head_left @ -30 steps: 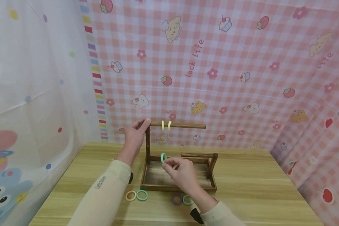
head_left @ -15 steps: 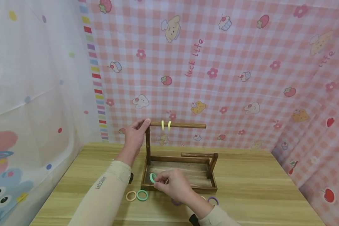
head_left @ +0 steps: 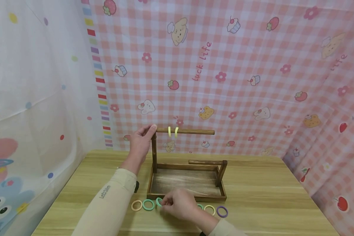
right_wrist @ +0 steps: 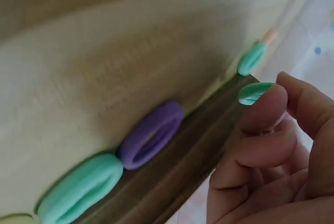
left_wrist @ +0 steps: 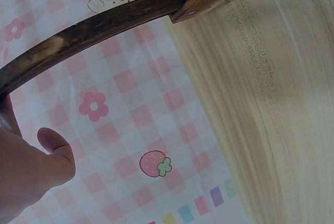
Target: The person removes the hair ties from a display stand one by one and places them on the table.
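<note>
My left hand (head_left: 141, 142) grips the upper left corner of a brown wooden rack (head_left: 154, 150), thumb on the end of its upper bar (head_left: 197, 131). In the left wrist view, part of that hand (left_wrist: 36, 166) shows beside the dark post (left_wrist: 78, 38). Two pale yellow rings (head_left: 169, 132) hang on the upper bar. My right hand (head_left: 181, 205) pinches a green ring (right_wrist: 245, 96) between thumb and finger, low in front of the rack's tray. Left of it, another green ring (head_left: 148, 210) and an orange ring (head_left: 137, 210) lie on the table.
A yellow ring (head_left: 209, 206) and a purple ring (head_left: 223, 217) lie to the right of my right hand. The right wrist view shows another purple ring (right_wrist: 136, 139) and a green ring (right_wrist: 78, 182). A shorter lower bar (head_left: 206, 162) extends from the rack's right post.
My right hand has lowered the green ring from above the tray, down and left to the row of rings at the tray's front. The left hand stays at the post.
</note>
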`<action>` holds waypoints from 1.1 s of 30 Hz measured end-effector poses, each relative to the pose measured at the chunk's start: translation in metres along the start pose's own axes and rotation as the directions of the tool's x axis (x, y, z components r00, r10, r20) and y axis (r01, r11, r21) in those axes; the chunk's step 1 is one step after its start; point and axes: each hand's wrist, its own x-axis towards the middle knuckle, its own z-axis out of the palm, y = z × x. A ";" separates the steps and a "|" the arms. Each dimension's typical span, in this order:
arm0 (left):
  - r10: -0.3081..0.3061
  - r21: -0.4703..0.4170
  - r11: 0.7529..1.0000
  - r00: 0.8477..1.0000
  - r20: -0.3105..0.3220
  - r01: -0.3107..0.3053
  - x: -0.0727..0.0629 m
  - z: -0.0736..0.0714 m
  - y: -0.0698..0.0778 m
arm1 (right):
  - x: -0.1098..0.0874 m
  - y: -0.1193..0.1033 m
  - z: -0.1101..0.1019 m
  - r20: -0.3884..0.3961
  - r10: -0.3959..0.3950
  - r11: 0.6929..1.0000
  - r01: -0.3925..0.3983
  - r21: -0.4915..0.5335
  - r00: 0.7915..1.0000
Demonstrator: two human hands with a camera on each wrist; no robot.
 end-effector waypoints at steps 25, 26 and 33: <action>-0.016 -0.011 1.000 1.000 0.027 0.017 -0.002 -0.003 -0.001 | 0.004 -0.013 0.017 0.025 0.087 0.975 -0.080 -0.205 0.996; -0.012 -0.007 1.000 1.000 0.026 0.012 -0.002 -0.003 0.000 | 0.003 -0.013 0.016 0.020 0.086 0.979 -0.080 -0.189 0.996; 0.008 0.017 1.000 1.000 0.029 -0.009 -0.001 -0.003 0.001 | 0.001 -0.010 -0.007 0.041 0.105 0.994 -0.106 0.034 0.994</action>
